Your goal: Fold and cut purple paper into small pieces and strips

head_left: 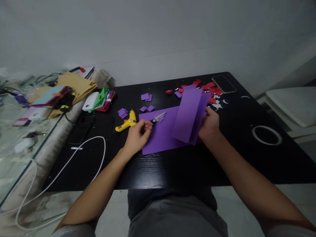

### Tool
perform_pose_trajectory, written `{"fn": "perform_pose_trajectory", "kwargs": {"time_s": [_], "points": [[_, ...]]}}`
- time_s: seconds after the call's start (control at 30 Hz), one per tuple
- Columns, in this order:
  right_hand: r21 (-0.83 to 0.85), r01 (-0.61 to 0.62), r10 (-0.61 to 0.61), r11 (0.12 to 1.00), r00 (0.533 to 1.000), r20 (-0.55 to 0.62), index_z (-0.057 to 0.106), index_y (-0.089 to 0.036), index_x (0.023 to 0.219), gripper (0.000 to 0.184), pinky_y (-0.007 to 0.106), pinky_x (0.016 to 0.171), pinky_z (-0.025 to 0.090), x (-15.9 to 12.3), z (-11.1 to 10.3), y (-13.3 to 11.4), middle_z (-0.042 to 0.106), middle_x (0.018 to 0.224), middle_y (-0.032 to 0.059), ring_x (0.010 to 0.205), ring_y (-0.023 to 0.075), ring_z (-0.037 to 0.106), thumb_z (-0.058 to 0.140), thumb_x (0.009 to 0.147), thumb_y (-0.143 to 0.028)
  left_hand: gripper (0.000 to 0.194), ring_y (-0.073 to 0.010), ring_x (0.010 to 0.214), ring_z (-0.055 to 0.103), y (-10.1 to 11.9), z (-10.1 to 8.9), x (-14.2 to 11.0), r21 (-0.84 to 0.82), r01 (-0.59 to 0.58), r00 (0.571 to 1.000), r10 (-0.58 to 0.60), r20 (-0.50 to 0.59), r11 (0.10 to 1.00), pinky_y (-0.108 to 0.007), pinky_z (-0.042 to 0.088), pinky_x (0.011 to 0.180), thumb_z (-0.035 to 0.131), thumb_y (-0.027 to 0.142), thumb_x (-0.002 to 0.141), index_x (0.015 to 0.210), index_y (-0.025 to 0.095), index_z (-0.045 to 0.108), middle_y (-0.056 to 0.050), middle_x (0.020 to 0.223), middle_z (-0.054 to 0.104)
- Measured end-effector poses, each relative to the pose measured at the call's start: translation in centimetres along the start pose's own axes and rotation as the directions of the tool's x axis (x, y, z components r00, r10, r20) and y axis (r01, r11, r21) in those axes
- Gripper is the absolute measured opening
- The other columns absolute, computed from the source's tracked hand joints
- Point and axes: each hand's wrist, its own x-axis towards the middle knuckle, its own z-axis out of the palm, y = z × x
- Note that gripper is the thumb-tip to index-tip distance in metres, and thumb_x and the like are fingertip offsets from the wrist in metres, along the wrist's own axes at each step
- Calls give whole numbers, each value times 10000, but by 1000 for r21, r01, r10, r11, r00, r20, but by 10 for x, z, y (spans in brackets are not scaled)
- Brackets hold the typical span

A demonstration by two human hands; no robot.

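Observation:
My left hand (pixel 138 134) is closed around the handles of a pair of scissors (pixel 158 118), whose blades point to the right over a purple sheet (pixel 158 140). The fingers hide most of the handles. Beneath the blades lies a small purple scrap. My right hand (pixel 210 123) grips the right side of a folded piece of purple paper (pixel 188 115), which stands tilted above the sheet. Its fingers are partly hidden behind the paper. Just left of my left hand lies a yellow glue gun (pixel 127 121).
Small purple pieces (pixel 146 96) lie in groups behind the sheet. Red scraps (pixel 212 87) and white scraps (pixel 217 104) are scattered near a phone (pixel 224 84). A white ring (pixel 266 135) lies at right. A white cable (pixel 103 148) loops across the left side, before bundled coloured strips (pixel 106 100).

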Motion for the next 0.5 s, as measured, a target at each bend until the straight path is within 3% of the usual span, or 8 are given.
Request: {"fn": "perform_pose_trajectory", "kwargs": {"time_s": [0.03, 0.1, 0.23, 0.37, 0.5], "points": [[67, -36, 40, 997, 997, -70, 584, -281, 664, 277, 451, 728, 546, -2, 3, 0, 617, 597, 45, 706, 274, 641, 640, 774, -529, 97, -146, 715, 616, 0, 0, 0, 10, -8, 1000, 8, 4, 1000, -254, 453, 679, 641, 239, 918, 985, 197, 696, -3, 801, 670], [121, -153, 160, 981, 986, -55, 649, -278, 744, 312, 462, 761, 552, -9, 12, 0, 668, 664, 55, 784, 297, 672, 622, 810, -583, 100, -149, 716, 623, -1, 1, -1, 22, -24, 1000, 24, 8, 999, -258, 461, 680, 638, 241, 923, 987, 197, 702, -6, 802, 677], [142, -297, 258, 944, 937, 237, 719, -253, 939, 551, 499, 845, 554, -27, 35, 4, 759, 889, 94, 1023, 360, 691, 568, 820, -769, 112, -164, 759, 661, -1, 3, -2, 19, -43, 999, 42, 35, 999, -269, 491, 708, 649, 250, 925, 988, 194, 722, -28, 838, 718], [82, -243, 202, 967, 919, 339, 715, -236, 972, 303, 425, 884, 540, -38, 48, 13, 774, 948, 53, 1004, 300, 704, 814, 750, -416, 162, -175, 811, 700, 5, 6, -2, -32, -47, 994, 50, 94, 998, -280, 538, 753, 651, 303, 943, 1015, 180, 726, -54, 899, 749], [25, -207, 191, 978, 939, 287, 689, -236, 1039, 482, 380, 870, 521, -44, 52, 18, 769, 932, -5, 876, 223, 704, 874, 599, -165, 233, -167, 791, 702, 9, 8, -4, -42, -75, 985, 80, 153, 996, -274, 555, 735, 673, 371, 944, 1039, 163, 720, -57, 887, 743]]}}
